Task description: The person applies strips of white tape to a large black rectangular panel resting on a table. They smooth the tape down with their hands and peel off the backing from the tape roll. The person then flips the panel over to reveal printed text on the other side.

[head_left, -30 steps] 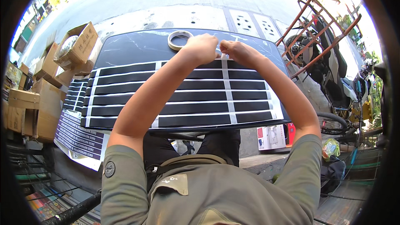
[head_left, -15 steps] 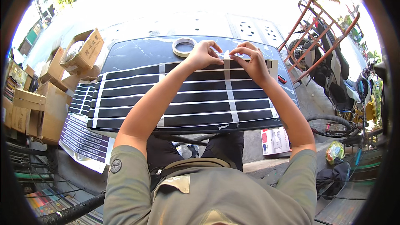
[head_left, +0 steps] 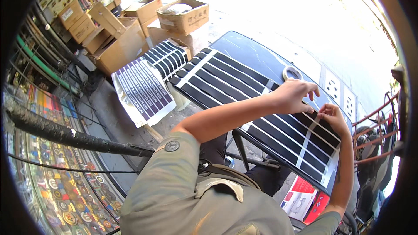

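Black strips divided by white lines lie across the dark marbled table. A pale strip of tape crosses them near the right end. My right hand is at the far end of this tape, thumb and fingertips pinched together on it. Beside it, my left hand reaches over the strips with its thumb low near the tape and its fingers bent but apart. A roll of tape lies on the table just beyond my left hand, partly hidden by it.
The marbled table extends beyond the strips. Open cardboard boxes stand at the far left. A printed sheet hangs beside the table. A red and white box sits below its right end, near a red metal frame.
The view has swung left, so the table and hands appear farther right. My left fingers have spread from near the tape's end, while my right hand stays there.
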`<state>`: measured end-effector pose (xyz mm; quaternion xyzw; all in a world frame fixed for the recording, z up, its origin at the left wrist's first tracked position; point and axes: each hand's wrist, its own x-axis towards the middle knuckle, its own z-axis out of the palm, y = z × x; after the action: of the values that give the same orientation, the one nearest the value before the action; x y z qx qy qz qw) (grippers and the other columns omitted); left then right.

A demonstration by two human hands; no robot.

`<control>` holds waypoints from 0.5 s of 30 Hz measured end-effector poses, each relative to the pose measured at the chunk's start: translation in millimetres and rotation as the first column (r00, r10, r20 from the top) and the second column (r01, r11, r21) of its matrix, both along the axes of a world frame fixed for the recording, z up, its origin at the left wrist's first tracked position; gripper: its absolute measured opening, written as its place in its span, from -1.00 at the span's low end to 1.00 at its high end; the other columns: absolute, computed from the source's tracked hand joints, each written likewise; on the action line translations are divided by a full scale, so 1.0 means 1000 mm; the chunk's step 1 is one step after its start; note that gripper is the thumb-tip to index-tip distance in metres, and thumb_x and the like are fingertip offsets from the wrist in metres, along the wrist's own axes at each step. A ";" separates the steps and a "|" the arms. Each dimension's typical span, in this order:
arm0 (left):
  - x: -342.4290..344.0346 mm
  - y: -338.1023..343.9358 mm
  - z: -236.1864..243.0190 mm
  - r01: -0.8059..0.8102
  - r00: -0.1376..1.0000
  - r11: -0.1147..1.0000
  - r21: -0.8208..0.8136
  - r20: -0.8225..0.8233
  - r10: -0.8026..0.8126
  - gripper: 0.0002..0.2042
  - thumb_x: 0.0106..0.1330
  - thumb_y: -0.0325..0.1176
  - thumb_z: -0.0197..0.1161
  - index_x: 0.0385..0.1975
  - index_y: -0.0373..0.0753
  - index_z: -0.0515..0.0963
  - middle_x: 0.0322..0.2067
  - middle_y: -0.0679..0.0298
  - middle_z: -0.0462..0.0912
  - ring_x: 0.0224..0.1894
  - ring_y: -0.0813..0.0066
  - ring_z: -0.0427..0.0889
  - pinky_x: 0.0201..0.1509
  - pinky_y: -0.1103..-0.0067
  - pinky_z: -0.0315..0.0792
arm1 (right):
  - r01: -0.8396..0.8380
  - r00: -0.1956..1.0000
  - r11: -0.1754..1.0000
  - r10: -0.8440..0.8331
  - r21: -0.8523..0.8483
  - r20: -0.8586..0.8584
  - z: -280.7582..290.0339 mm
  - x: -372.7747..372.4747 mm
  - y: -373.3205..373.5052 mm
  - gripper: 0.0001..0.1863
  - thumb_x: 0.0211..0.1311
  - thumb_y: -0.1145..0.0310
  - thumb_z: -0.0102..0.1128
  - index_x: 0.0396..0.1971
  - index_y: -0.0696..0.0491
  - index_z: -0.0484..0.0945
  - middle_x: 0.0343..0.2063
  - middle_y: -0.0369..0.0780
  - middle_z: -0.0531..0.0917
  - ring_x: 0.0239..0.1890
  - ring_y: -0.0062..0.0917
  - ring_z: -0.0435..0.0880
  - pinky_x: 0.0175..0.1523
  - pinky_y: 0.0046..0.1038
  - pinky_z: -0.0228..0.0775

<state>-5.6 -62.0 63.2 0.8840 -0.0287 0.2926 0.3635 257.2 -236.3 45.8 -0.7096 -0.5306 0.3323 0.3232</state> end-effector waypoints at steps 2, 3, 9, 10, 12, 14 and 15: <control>-0.054 0.013 -0.001 -0.089 0.966 0.994 -0.058 0.240 0.101 -0.67 0.22 -0.27 0.50 -0.07 -0.25 0.68 -0.22 0.12 0.80 -0.07 0.22 0.79 0.05 0.38 0.60 | 0.011 0.997 0.998 -0.016 -0.057 -0.079 -0.005 0.003 0.004 -0.90 0.26 0.48 0.40 -0.34 0.15 0.63 -0.44 -0.33 0.70 -0.32 -0.72 0.66 -0.14 -0.61 0.48; -0.085 0.025 -0.007 -0.204 0.923 0.978 -0.037 0.326 0.205 -0.69 0.22 -0.32 0.50 -0.06 -0.23 0.69 -0.24 0.15 0.80 -0.09 0.29 0.80 0.04 0.40 0.61 | 0.007 0.998 0.999 -0.010 -0.039 -0.066 -0.007 0.002 0.004 -0.89 0.25 0.47 0.41 -0.33 0.15 0.64 -0.44 -0.32 0.71 -0.32 -0.73 0.66 -0.13 -0.61 0.48; -0.278 0.132 -0.104 -0.853 0.271 0.292 -0.433 0.110 0.956 -0.63 0.45 -0.08 0.33 -0.10 -0.33 0.59 -0.34 0.13 0.75 -0.30 0.39 0.73 -0.20 0.43 0.58 | 0.091 0.636 0.985 -0.171 0.146 0.752 -0.011 -0.011 -0.048 -0.40 0.27 -0.01 0.41 0.11 0.15 0.63 0.04 -0.04 0.70 0.21 -0.28 0.61 0.34 -0.28 0.33; -0.312 0.140 -0.125 -0.881 0.265 0.186 -0.436 -0.128 0.956 -0.46 0.44 0.16 0.18 -0.13 -0.32 0.59 -0.38 0.14 0.73 -0.31 0.40 0.72 -0.20 0.41 0.59 | 0.264 0.643 0.963 -0.218 0.055 0.734 -0.008 -0.011 -0.067 -0.17 0.26 -0.24 0.30 0.27 0.16 0.51 0.26 0.02 0.54 0.40 -0.13 0.40 0.46 -0.17 0.17; -0.354 0.140 -0.166 -0.869 0.387 0.080 -0.488 -0.570 0.725 -0.08 0.27 0.59 -0.18 -0.09 -0.33 0.60 -0.40 0.13 0.74 -0.29 0.36 0.73 -0.16 0.37 0.59 | 0.435 0.546 0.886 -0.403 0.163 0.734 -0.018 -0.019 -0.108 -0.09 0.28 -0.34 0.21 0.29 0.20 0.49 0.25 0.07 0.51 0.36 -0.09 0.43 0.45 -0.12 0.17; -0.365 0.127 -0.200 -0.672 0.728 0.119 -0.731 -0.621 0.289 0.24 0.00 0.82 -0.45 0.08 -0.34 0.58 -0.26 0.06 0.77 -0.14 0.25 0.75 -0.04 0.33 0.60 | 0.701 0.406 0.713 -0.419 0.018 0.812 -0.031 -0.028 -0.147 -0.03 0.30 -0.41 0.11 0.30 0.25 0.46 0.23 0.11 0.46 0.34 -0.03 0.41 0.43 -0.09 0.18; -0.363 0.123 -0.211 -0.528 0.849 0.105 -0.843 -0.524 0.064 0.35 -0.12 0.87 -0.53 0.18 -0.34 0.56 -0.13 0.01 0.78 -0.03 0.17 0.75 0.05 0.30 0.60 | 0.762 0.420 0.639 -0.363 -0.105 0.832 -0.038 -0.034 -0.162 0.00 0.32 -0.43 0.06 0.31 0.27 0.43 0.19 0.12 0.44 0.32 -0.01 0.40 0.40 -0.09 0.22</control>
<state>-368.2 61.1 -147.7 0.4648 0.4133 0.1425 0.7699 223.1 -398.0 7.4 -0.9724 -0.2328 -0.0071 -0.0133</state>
